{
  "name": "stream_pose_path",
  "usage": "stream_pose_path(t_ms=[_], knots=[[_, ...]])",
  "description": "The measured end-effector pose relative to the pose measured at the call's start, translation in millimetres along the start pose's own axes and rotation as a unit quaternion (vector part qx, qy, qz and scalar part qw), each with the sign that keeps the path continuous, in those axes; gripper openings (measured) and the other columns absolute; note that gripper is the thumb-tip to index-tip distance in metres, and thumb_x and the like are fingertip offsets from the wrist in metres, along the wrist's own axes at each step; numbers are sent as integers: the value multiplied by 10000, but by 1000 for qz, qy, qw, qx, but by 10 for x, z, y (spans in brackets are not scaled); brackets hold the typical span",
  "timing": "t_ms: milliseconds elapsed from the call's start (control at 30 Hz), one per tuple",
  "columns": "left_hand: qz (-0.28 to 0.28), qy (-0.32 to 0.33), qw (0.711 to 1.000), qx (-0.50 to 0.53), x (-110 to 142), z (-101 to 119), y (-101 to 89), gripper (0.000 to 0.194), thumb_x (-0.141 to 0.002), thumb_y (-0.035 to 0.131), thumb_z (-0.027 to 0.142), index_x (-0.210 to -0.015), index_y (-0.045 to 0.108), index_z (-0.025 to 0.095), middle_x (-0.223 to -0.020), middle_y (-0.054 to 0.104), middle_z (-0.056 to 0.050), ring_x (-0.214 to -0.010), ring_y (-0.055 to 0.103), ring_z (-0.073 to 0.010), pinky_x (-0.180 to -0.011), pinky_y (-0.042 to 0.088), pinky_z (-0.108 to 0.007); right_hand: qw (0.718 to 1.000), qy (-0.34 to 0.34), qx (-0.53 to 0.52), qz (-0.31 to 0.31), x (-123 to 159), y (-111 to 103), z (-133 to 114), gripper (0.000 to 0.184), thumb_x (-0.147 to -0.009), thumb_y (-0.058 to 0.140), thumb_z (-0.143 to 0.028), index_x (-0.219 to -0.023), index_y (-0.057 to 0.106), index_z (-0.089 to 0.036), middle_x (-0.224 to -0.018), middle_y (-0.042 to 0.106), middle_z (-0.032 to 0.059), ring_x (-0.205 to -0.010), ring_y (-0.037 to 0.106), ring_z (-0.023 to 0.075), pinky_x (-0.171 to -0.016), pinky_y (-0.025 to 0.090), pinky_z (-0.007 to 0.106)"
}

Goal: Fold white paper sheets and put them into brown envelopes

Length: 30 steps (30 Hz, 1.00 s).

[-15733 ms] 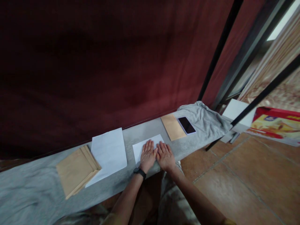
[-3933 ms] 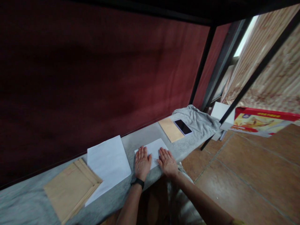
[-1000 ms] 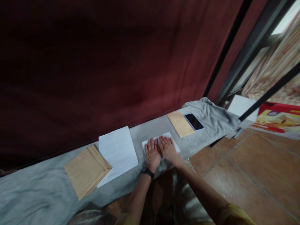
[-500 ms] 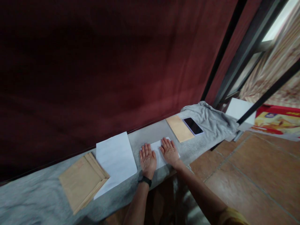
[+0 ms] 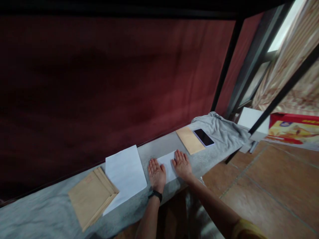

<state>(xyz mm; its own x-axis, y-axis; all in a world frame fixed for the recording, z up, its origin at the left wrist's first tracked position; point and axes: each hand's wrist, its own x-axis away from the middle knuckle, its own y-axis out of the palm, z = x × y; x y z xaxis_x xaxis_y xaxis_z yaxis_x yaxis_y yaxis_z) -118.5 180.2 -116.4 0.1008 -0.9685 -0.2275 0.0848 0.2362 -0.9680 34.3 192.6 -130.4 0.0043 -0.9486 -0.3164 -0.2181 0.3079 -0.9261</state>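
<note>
A folded sheet of white paper (image 5: 168,166) lies flat on the grey cloth between my two hands. My left hand (image 5: 157,174), with a dark band on its wrist, rests flat over the sheet's left end, fingers stretched out. Over the right end lies my right hand (image 5: 183,166), also flat and open. To the left is a stack of white paper (image 5: 127,177), partly covered by a pile of brown envelopes (image 5: 92,197). A single tan envelope (image 5: 190,140) lies beyond my right hand, beside a phone (image 5: 204,137) with a dark screen.
The grey cloth (image 5: 45,207) covers a long narrow surface against a dark red backing (image 5: 124,83). Black metal posts (image 5: 226,66) rise at the right. A white box (image 5: 254,121) and a red and yellow carton (image 5: 294,129) stand near the tiled floor (image 5: 274,186).
The view has tilted up a little, showing a dark bar at the top. My right hand has shifted slightly outward on the folded paper; both hands stay flat.
</note>
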Motion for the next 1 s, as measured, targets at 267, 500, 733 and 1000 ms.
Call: stream_pose_path(t_ms=[267,500,733,1000], knots=[[37,42,998,-2,123,-98,-57,590,-998,280,344,-1448,426,-8,-1487,451,-240,-1429,380,-302,-1170,316,-489,1000,3,-6,0,-8,-56,-4,570,-1020,311,-378,-1483,406,-60,-1526,417,165,-1402,415,293,-1168,263,460],[17,153,988,17,410,-19,-146,556,-1006,308,328,-1482,395,56,-1554,390,-160,-1470,309,-247,-1198,294,-432,1000,-1,-9,9,1,-58,1,565,-1015,312,-376,-1475,422,-67,-1525,417,171,-1402,416,292,-1164,272,469],[7,162,986,27,489,45,-151,571,-994,353,341,-1501,368,78,-1552,383,-173,-1459,334,-262,-1193,305,-469,1000,1,-11,7,-2,-69,15,561,-1019,326,-369,-1482,406,-62,-1514,433,182,-1410,403,284,-1167,266,467],[-12,173,984,30,497,35,-125,527,-973,339,217,-1476,420,86,-1572,354,-163,-1478,291,-255,-1205,275,-466,988,-126,-65,-56,259,-227,-136,494,-1033,310,-340,-1490,417,-189,-1545,422,78,-1426,384,205,-1180,276,403]])
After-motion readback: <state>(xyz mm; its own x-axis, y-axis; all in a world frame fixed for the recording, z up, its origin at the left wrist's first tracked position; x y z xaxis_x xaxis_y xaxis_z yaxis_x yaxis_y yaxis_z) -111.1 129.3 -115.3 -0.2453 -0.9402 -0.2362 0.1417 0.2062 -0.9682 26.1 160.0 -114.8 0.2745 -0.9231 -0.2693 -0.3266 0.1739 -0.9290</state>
